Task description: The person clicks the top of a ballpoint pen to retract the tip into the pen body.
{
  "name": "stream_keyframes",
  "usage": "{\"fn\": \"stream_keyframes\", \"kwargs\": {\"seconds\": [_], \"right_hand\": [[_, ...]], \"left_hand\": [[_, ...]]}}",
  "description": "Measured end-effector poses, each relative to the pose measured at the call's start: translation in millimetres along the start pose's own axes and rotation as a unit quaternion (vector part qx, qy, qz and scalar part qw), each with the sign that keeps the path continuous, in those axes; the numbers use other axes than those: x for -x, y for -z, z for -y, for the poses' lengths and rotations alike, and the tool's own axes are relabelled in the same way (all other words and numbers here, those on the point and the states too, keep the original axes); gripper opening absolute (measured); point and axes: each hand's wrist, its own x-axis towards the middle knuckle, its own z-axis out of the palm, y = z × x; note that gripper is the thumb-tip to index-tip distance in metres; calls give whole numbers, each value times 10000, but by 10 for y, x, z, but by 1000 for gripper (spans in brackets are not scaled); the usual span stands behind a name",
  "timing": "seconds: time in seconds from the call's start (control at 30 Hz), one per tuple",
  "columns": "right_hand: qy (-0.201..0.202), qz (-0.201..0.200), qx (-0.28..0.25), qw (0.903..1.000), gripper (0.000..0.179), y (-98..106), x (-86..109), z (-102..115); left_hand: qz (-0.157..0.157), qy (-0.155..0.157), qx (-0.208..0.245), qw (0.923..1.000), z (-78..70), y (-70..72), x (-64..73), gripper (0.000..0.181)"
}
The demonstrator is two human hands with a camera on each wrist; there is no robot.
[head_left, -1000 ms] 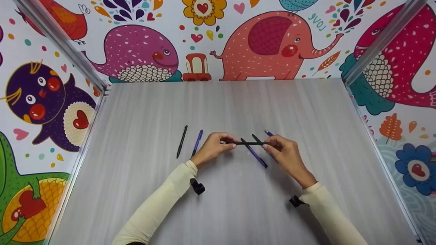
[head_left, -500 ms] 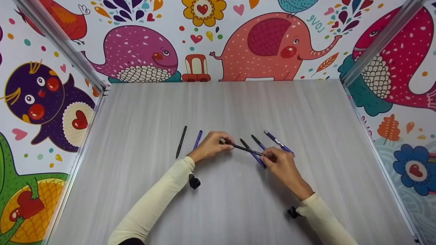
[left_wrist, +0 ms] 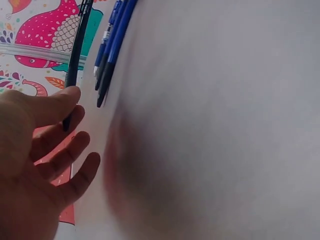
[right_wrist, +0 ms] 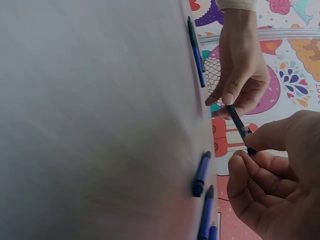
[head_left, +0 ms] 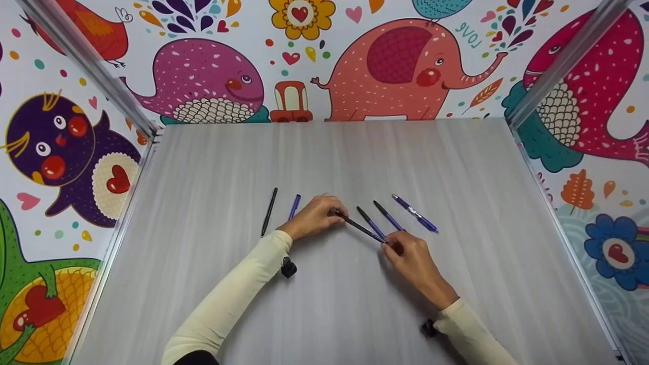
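A black pen (head_left: 361,228) is held above the table between both hands, slanting down toward the right in the head view. My left hand (head_left: 317,217) pinches its far end with thumb and index finger; in the left wrist view the other fingers of that hand (left_wrist: 55,145) are spread. At the near end, the thumb and fingers of my right hand (head_left: 418,261) grip the pen, as the right wrist view shows around the pen (right_wrist: 237,121). Just beyond the held pen lies a blue pen with a dark end (head_left: 369,220), partly covered in the head view.
Left of the left hand lie another black pen (head_left: 269,212) and a blue pen (head_left: 294,206) partly hidden by that hand. Right of centre lie a dark-ended blue pen (head_left: 388,215) and a blue-and-silver pen (head_left: 415,213). Patterned walls (head_left: 299,61) enclose the grey table (head_left: 334,157).
My right hand has moved toward the person and slightly left, swinging the held pen from level to slanted. The left hand has barely shifted. The blue-and-silver pen is now uncovered.
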Motion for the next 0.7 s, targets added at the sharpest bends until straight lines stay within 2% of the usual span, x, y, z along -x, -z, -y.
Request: {"fn": "stream_keyframes", "kwargs": {"seconds": [0.1, 0.2, 0.33, 0.4, 0.5, 0.57, 0.63, 0.7], "right_hand": [[-59, -40, 49, 10000, 14, -39, 42, 1], [-166, -22, 81, 9998, 12, -69, 77, 12], [-337, 36, 189, 9992, 13, -104, 119, 23], [-410, 58, 239, 9989, 13, -124, 136, 30], [-501, 47, 290, 9983, 14, -156, 156, 43], [-538, 16, 309, 9981, 15, -179, 166, 51], [-560, -25, 310, 9979, 15, -201, 177, 56], [-607, -53, 270, 9978, 15, -224, 188, 59]], "left_hand": [[84, -102, -205, 9997, 13, -13, -20, 14], [74, -363, -261, 9990, 81, -36, -35, 12], [-52, -765, -332, 9965, 382, -183, -82, 10], [-126, -905, -521, 9945, 552, -280, -117, 9], [-122, -857, -770, 9933, 660, -339, -137, 9], [-68, -749, -1048, 9916, 538, -286, -127, 9], [-17, -664, -1203, 9905, 499, -257, -112, 9], [111, -539, -1277, 9903, 359, -185, -111, 8]]}}
